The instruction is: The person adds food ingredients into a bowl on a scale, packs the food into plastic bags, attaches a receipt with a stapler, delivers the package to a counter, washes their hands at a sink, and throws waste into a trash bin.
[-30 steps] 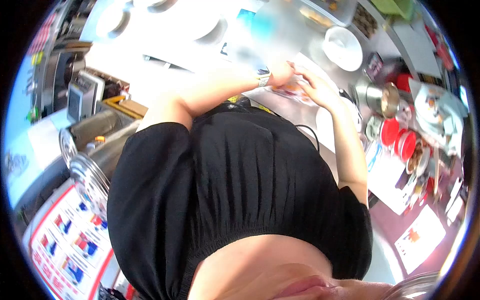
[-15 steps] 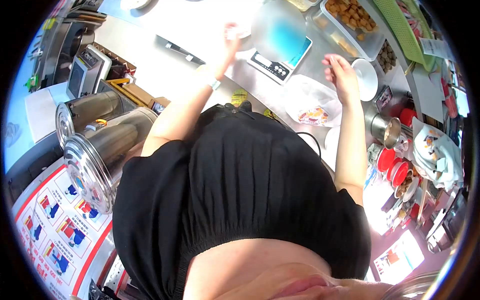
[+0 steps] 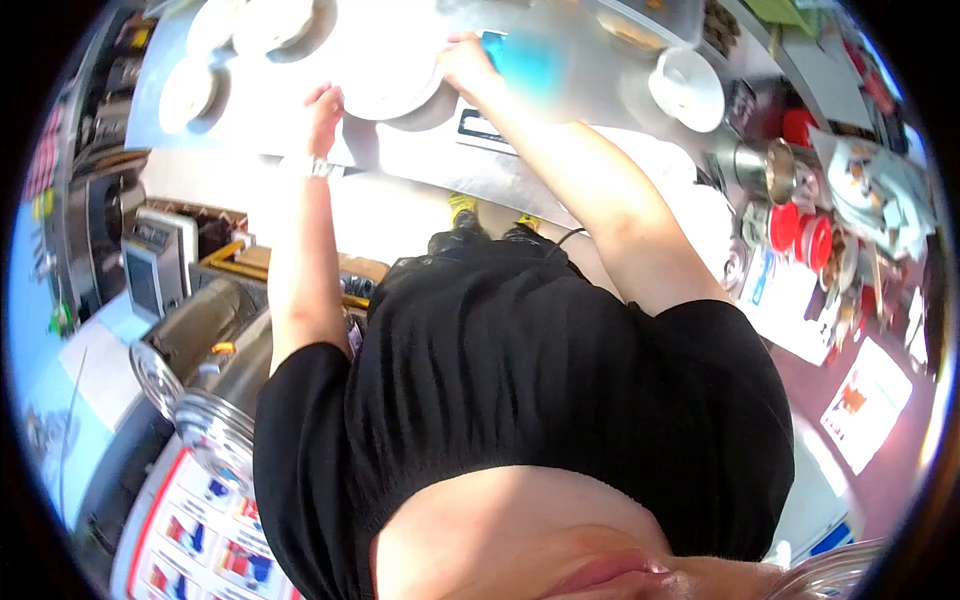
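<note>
Roughly between left hand (image 3: 325, 108) and right hand (image 3: 468, 66): white dish (image 3: 390, 80).

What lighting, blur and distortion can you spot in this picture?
Head view: glare bleaches the counter and dish, with shadow beside the dish; head view: a bluish patch near the right hand is blurred; head view: wide-lens curvature, black corners.

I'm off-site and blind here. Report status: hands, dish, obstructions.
Left hand, right hand either side of round white dish. Contact unclear in glare. Digital scale close by, partly behind right forearm.
</note>
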Available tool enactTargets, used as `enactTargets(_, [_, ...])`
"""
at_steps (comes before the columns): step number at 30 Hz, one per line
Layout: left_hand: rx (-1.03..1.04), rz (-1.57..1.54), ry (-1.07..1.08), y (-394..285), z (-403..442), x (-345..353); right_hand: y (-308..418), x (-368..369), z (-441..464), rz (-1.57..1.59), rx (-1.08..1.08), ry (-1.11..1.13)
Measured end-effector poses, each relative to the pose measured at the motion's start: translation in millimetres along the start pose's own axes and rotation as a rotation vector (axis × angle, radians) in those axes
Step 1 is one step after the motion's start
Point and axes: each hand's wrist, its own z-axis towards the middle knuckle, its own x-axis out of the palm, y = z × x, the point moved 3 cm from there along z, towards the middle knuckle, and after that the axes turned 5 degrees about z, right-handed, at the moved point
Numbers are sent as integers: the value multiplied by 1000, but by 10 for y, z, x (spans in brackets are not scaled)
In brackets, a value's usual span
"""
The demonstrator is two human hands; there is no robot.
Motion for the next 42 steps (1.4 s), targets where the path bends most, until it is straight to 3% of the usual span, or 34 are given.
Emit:
enactTargets(1, [-42, 35, -53, -184, -203, 140, 71, -162, -69, 0, 10, -34])
enactTargets(5, [-63, 14, 179, -377, -537, 353, 462, -858, -707, 165, -14, 159])
enactTargets(9, [-113, 167, 295, -528, -1257, 1140, 565, -1911, -1400, 219, -11, 159])
enactTargets(15, [-247, 146, 764, -40, -1881, 2365, 153, -3194, -2388, 127, 125, -132])
enactTargets(20, [-282, 290, 842, 559, -1967, 2867, -447, -3543, -2653, 100, 229, -269])
enactTargets(27, [-133, 572, 716, 901, -1583, 2945, -1037, -3487, -2111, -195, 140, -326])
enactTargets(30, [142, 767, 612, 956, -1412, 2900, -1004, -3432, -1887, -405, 82, -347])
enactTargets(34, [274, 881, 547, 739, -1637, 2896, -654, -3417, -1813, -584, 145, -343])
enactTargets(36, [402, 1002, 259, 775, -1784, 2778, -472, -3465, -1791, -884, -452, -621])
enactTargets(37, [46, 843, 283, 943, -1832, 2728, -443, -3489, -1718, -883, -465, -613])
enactTargets(39, [-358, 637, 424, 1169, -1907, 2681, -552, -3499, -1532, -560, -11, -249])
enactTargets(40, [-354, 632, 414, 1173, -1913, 2673, -579, -3503, -1500, -561, -21, -242])
enactTargets(42, [-504, 232, 505, 1200, -1918, 2737, -639, -3552, -1478, -455, -124, -304])
